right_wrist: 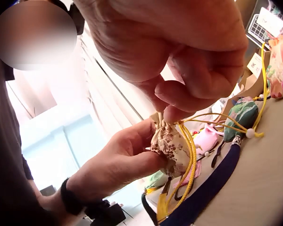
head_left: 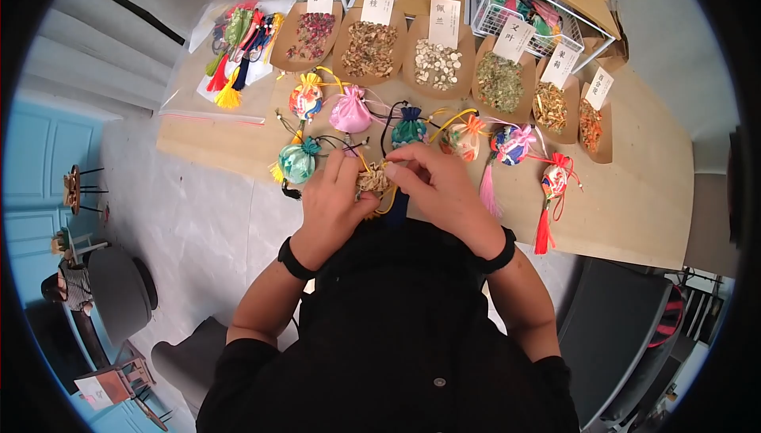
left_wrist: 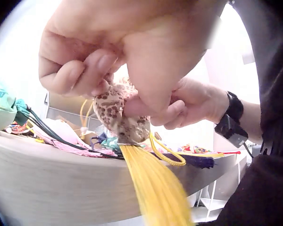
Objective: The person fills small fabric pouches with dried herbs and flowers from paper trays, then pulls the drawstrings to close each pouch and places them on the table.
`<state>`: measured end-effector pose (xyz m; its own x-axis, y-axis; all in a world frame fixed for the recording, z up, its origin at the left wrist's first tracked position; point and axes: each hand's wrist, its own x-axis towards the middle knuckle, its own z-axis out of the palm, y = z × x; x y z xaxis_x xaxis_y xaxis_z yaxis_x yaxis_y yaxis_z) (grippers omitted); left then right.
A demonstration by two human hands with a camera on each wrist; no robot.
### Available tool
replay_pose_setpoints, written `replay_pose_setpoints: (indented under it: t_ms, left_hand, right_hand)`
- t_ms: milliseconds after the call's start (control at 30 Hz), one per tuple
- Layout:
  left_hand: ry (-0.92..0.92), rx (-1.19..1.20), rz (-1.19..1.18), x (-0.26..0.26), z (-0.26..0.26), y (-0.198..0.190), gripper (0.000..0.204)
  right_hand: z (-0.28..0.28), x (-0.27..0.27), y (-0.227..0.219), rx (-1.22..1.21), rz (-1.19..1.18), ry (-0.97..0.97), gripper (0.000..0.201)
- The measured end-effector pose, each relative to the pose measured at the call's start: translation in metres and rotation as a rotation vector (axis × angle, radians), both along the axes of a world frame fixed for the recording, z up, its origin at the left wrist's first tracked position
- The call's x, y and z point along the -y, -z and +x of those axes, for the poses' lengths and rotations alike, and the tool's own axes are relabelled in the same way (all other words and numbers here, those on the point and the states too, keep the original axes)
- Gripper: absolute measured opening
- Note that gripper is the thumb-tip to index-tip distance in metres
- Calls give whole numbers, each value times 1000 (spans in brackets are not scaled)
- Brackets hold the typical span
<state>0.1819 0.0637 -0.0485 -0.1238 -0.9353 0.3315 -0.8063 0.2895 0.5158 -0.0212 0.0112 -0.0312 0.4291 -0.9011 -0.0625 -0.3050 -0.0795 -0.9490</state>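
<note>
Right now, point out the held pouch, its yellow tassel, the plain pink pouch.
Held pouch (right_wrist: 173,145), right wrist view: patterned body.
Yellow tassel (left_wrist: 156,183), left wrist view: strands.
Plain pink pouch (head_left: 350,114), head view: body.

In the head view, seven drawstring sachets (head_left: 350,110) lie between 10 and 3 o'clock, and one floral-print sachet (head_left: 373,181) is held centrally. Six kraft-paper trays (head_left: 469,70) with six label cards (head_left: 445,21) span 11 to 2 o'clock; two black wristbands (head_left: 498,251) show at 4 and 8.

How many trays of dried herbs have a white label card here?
6, in a row left to right: reddish-herb tray, brown-herb tray, whitish-herb tray, green-herb tray, yellowish-herb tray, orange-herb tray. More may be hidden behind, where the view cuts off.
</note>
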Motion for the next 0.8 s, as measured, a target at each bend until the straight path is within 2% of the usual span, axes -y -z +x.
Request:
replay_pose_setpoints:
  t_ms: [100,200,400,500,700,800]
  left_hand:
    - [8,-57,-107,-4,-1,-7,44]
    - [12,28,-180,-6,-6,-12,43]
    - [11,138,-236,-12,-18,-21,43]
    - [13,114,-214,-16,-30,-28,44]
    - [-142,-8,-95,-30,-56,-37,45]
    - [-113,102,-187,-37,-63,-41,44]
  right_hand:
    - [-7,-6,0,226,186,-46,29]
    - [-12,-12,-19,190,306,-45,26]
    - [-30,-11,-19,270,413,-97,28]
    - [-37,-16,-17,270,348,-106,26]
    - [-52,-25,-27,317,348,-187,17]
    - [-58,-23,-22,333,331,-234,10]
